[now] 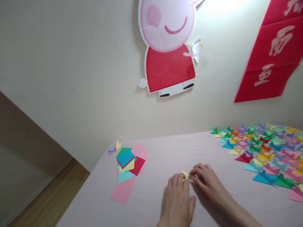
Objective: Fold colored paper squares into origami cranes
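Observation:
A small folded piece of yellow paper (185, 174) is between my two hands, low in the middle of the head view. My left hand (178, 197) lies over its near left side, fingers close together and pressed on it, hiding much of it. From the right, my right hand (206, 180) reaches in with curled fingers. Its thumb and fingertips close at the paper's right edge; the exact contact is hard to make out.
Loose coloured paper sheets (127, 162) overlap at the left, a pink one (123, 190) nearest. Two small folded pieces (117, 145) lie behind them. Rows of folded paper figures (265, 154) cover the right side. A wall with a pig cutout (170, 67) and red banner (267, 60) stands behind.

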### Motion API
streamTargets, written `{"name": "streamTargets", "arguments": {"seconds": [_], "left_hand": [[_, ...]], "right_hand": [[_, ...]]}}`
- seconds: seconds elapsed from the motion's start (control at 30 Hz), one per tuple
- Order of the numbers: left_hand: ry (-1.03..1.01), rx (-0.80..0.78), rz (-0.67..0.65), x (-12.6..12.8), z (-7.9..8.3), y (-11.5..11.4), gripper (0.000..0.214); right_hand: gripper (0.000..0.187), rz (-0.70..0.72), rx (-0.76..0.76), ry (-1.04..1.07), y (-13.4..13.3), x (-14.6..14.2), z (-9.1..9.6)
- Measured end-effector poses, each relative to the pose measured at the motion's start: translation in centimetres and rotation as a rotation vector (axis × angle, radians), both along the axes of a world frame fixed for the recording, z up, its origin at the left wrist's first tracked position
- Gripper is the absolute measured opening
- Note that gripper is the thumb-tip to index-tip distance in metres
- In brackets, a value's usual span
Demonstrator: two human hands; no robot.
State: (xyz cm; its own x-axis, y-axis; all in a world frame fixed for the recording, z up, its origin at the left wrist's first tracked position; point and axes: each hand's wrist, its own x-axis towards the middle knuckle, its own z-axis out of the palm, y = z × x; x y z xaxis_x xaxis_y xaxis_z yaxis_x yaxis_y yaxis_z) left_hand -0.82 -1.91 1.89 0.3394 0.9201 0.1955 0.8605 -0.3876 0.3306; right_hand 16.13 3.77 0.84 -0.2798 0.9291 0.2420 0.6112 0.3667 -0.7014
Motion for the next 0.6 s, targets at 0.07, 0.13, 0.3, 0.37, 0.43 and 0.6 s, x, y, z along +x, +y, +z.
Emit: {"name": "streamTargets", "arguments": {"seconds": [0.07,0.13,0.3,0.37,0.43,0.6], "left_hand": [[-0.057,0.011,-0.046,-0.3,0.4,0.8,0.046],[-0.103,0.001,-0.129,-0.8,0.7,1.7,0.051],[-0.084,-0.054,-0.185,-1.7,1.0,2.9,0.031],[-0.012,-0.056,-0.116,-1.7,1.1,2.6,0.021],[0.053,-0.057,-0.035,-1.6,1.1,2.1,0.016],[0.067,-0.038,0.044,-1.4,1.0,1.1,0.021]], "right_hand": [[0.014,-0.004,0.008,-0.042,-0.1,-0.3,0.1],[0.012,-0.010,0.016,-0.081,-0.3,-0.5,0.1],[0.006,-0.041,0.013,-0.133,-0.8,-1.0,0.1],[0.011,-0.011,-0.001,-0.138,-1.0,-1.1,0.3],[0.011,0.039,-0.024,-0.145,-1.1,-1.3,0.5],[0.015,0.133,-0.058,-0.132,-1.0,-1.4,1.0]]}}
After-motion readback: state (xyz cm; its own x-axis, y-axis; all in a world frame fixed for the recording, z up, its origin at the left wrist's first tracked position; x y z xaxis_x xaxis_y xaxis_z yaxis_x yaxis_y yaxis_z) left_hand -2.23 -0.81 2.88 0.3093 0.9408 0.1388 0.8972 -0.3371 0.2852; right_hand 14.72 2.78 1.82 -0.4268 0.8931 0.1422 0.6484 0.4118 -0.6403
